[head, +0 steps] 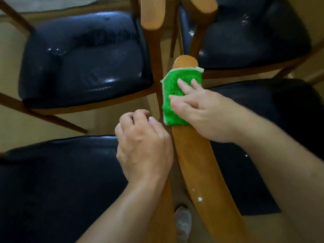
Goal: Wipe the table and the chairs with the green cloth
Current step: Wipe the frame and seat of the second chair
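The green cloth lies draped over the top of a curved wooden chair backrest near the middle of the view. My right hand presses flat on the cloth, fingers spread over its near side. My left hand rests with curled fingers on the top of a neighbouring wooden backrest, just left of the cloth. Several chairs with dark blue padded seats stand around: one at upper left, one at upper right, one at lower left, one at right.
White specks sit on the near part of the wiped backrest and on the right seat. Two more wooden backrest tops rise at the top centre. The beige floor shows between the chairs. A foot is visible below.
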Available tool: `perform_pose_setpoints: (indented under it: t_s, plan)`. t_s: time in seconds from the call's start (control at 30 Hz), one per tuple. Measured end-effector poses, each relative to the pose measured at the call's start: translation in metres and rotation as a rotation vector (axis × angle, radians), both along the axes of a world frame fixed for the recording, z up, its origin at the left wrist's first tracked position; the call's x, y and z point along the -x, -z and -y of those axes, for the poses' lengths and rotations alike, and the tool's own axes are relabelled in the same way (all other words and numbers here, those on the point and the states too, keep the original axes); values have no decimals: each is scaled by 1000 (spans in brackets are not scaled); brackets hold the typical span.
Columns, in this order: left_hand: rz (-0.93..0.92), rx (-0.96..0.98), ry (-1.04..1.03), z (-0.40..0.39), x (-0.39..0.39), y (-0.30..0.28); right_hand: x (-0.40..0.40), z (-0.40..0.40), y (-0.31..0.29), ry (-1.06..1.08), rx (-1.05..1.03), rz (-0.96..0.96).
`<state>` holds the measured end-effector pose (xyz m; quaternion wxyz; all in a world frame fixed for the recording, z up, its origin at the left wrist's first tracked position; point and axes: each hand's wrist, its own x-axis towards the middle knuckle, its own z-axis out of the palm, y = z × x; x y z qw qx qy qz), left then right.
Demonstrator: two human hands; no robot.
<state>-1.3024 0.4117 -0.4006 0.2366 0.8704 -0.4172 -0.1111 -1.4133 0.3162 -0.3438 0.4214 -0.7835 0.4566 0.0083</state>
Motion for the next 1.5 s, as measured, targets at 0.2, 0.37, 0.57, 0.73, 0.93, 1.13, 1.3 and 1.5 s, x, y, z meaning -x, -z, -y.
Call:
perform_pose_setpoints:
  t_s: [0.2,0.37,0.57,0.73,0.93,1.13,1.3,1.5]
  plan:
    - [93,-118,27,5,3,-3,-24,37,31,116,287,-12]
    - [103,-168,4,3,7,-8,-44,55,41,220,239,-167]
    - [132,-212,7,10,5,-4,-28,8,48,200,255,-51]
    - [130,-235,23,10,3,-4,16,-57,46,175,32,180]
    - [160,-254,15,9,4,-3,-7,-9,49,219,101,93]
    - [153,-265,15,9,5,-1,-37,73,47,354,224,43]
    - [172,-273,30,8,5,-3,-20,19,49,298,143,120]
    - [170,-281,33,10,3,-3,26,-85,43,230,-53,214]
